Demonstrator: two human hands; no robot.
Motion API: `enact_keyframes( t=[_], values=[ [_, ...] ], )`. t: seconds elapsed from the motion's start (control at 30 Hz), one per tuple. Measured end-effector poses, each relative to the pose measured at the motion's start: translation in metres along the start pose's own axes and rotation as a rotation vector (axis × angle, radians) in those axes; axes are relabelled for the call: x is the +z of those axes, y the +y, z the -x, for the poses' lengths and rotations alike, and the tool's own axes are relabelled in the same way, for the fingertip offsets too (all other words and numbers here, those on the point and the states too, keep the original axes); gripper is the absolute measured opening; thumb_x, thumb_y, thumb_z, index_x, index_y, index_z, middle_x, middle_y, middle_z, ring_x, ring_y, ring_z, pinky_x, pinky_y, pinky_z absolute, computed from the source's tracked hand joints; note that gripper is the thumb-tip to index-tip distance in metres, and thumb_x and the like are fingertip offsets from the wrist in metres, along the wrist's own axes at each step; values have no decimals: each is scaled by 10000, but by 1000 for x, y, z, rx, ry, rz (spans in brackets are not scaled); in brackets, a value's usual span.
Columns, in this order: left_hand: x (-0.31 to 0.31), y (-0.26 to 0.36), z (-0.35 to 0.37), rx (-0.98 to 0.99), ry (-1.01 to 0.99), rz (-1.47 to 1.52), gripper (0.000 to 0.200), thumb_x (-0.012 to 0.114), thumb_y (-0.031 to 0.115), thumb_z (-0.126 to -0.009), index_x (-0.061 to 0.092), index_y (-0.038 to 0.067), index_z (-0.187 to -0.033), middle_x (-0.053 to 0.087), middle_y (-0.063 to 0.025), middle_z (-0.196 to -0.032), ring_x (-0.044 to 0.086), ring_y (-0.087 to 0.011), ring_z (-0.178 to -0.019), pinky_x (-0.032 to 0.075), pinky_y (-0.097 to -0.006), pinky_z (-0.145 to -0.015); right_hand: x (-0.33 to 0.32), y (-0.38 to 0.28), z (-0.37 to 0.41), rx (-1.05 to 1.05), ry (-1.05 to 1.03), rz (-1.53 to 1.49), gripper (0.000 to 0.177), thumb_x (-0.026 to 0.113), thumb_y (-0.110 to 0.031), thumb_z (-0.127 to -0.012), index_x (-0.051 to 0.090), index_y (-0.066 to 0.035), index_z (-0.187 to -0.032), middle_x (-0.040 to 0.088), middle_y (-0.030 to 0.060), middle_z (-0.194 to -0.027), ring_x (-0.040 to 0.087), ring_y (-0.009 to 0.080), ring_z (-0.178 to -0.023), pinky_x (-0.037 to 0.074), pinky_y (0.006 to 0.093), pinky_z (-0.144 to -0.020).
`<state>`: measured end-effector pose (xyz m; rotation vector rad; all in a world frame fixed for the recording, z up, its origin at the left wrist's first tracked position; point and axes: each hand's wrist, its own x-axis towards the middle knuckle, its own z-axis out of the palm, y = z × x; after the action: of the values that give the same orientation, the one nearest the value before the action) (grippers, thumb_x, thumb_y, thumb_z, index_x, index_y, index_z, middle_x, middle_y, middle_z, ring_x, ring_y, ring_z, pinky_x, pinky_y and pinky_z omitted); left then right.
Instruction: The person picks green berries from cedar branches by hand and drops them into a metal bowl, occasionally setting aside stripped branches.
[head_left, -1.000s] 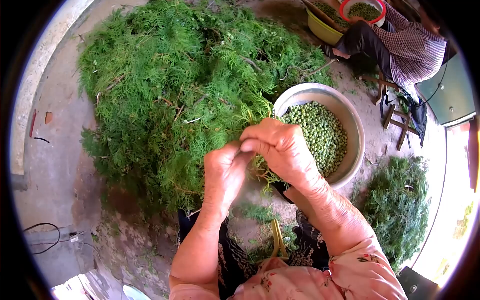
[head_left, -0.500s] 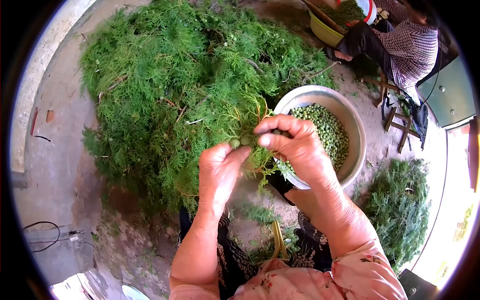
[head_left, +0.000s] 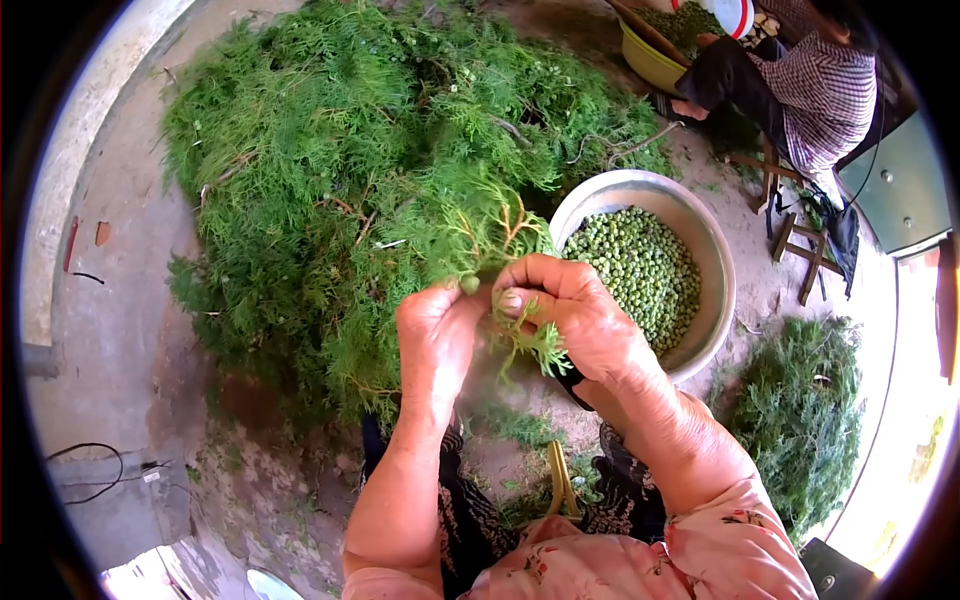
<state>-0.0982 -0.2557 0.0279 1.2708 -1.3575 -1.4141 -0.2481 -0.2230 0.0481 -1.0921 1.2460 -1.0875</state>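
A green sprig (head_left: pixel 510 225) with feathery leaves rises between my two hands, in front of the large heap of cut branches (head_left: pixel 300 200). My left hand (head_left: pixel 437 315) is closed on the sprig's left side, with a round green cone (head_left: pixel 469 284) at its thumb tip. Close beside it, my right hand (head_left: pixel 555 300) pinches the sprig, and some leaves hang below its fingers. Whether a cone is inside the right fingers is hidden. Just right of that hand stands a wide metal basin (head_left: pixel 715 270) holding many green cones (head_left: pixel 640 275).
Another person (head_left: pixel 820 95) sits at the upper right by a yellow basin (head_left: pixel 650 65). Near them stands a small wooden stool (head_left: pixel 805 255). A smaller pile of branches (head_left: pixel 800 420) lies at the lower right. Below my hands is a yellow object (head_left: pixel 560 480).
My right hand has moved left and down, away from the basin and closer to my left hand. My left hand has hardly moved.
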Motion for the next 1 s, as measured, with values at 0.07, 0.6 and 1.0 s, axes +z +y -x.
enact_keyframes(
  t=[0.07, 0.6, 1.0],
  values=[
    [-1, 2, -4, -7, 64, 37, 40, 599, -12, -779, 635, 3, -775, 568, 22, -628, 460, -34, -535, 362, -199, -466, 2, -5, 6, 194, -35, -231, 85, 568, -64, -840, 576, -3, -899, 566, 50, -692, 502, 94, -589, 395, 223, -519],
    [7, -8, 6, 451, 149, -437, 75, 575, -84, -755, 572, -18, -719, 488, 26, -583, 435, -39, -558, 374, -220, -472, 22, 2, -2, -5, 223, 183, 219, 688, -167, -773, 619, 9, -883, 622, 75, -697, 522, 97, -589, 447, 275, -546],
    [1, -8, 5, 298, 45, -312, 192, 511, -127, -696, 430, 12, -591, 396, 6, -517, 356, -62, -492, 317, -246, -428, -2, -11, 3, -113, 53, 265, 154, 590, -105, -791, 608, 19, -881, 590, 117, -718, 568, 185, -663, 442, 321, -619]
  ],
)
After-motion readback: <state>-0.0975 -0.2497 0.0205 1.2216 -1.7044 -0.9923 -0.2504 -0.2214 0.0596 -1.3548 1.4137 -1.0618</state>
